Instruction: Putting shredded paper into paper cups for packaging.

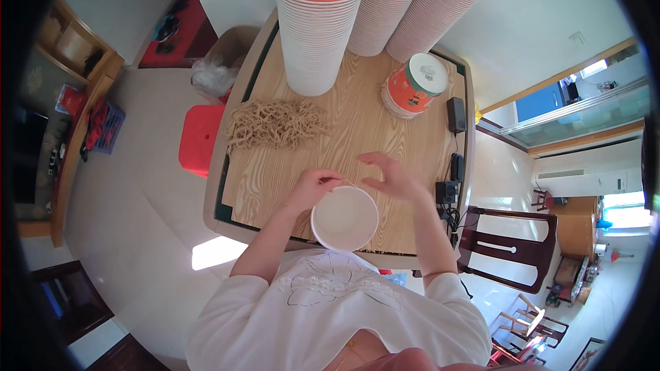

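Observation:
A round paper bucket [345, 220], white inside, stands mouth-up at the near edge of the wooden table, close to my body. My left hand [315, 189] is at its far left rim, thumb and fingers pinched on a thin tan cord. Just beyond the far right rim, my right hand [392, 175] hovers with thumb and forefinger apart and nothing visible between them. A loose heap of tan cords [275, 124] lies on the left of the table, farther away than my left hand.
Tall stacks of paper buckets [316, 45] rise at the table's far side. An orange printed bucket [409, 93] sits upside down at the far right. Black power adapters [447, 192] and cables line the right edge. A red stool [199, 139] stands left, a dark chair [509, 247] right.

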Demonstrator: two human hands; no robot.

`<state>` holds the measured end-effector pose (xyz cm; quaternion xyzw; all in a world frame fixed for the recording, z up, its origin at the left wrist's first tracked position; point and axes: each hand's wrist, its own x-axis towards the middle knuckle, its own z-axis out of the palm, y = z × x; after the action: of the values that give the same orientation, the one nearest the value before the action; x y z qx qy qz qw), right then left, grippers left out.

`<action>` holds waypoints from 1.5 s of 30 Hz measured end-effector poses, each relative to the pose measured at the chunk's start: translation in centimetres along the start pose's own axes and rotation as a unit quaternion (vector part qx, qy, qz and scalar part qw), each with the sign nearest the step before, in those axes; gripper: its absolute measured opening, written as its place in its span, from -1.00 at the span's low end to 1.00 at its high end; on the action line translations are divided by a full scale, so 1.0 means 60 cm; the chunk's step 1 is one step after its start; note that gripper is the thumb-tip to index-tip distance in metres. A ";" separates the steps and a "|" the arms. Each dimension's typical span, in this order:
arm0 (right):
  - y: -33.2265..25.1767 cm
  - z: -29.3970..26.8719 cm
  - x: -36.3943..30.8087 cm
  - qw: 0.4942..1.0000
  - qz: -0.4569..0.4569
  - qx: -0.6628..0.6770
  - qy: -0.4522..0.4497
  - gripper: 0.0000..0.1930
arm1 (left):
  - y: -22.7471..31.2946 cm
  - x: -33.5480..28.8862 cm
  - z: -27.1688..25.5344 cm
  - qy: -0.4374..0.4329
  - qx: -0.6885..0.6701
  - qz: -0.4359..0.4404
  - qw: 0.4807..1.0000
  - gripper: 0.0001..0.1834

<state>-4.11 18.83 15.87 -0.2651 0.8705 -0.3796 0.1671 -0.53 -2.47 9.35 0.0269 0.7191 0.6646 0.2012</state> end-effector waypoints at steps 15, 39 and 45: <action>-0.001 0.093 -0.026 0.988 0.041 0.065 -0.137 -0.68 | -0.015 -0.079 -0.014 0.023 0.054 -0.049 0.997 -0.88; -0.026 0.090 -0.024 0.866 0.067 0.493 -0.051 -0.89 | -0.059 0.023 0.004 0.191 0.369 0.070 0.907 -0.88; -0.036 0.062 -0.024 0.793 0.126 0.587 0.099 -0.96 | -0.043 0.079 0.006 0.078 0.335 0.130 0.930 -0.91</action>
<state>-0.39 16.35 15.20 0.0356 0.5178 -0.8175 0.2497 -4.20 -0.98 5.62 0.1342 0.9034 0.4058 0.0357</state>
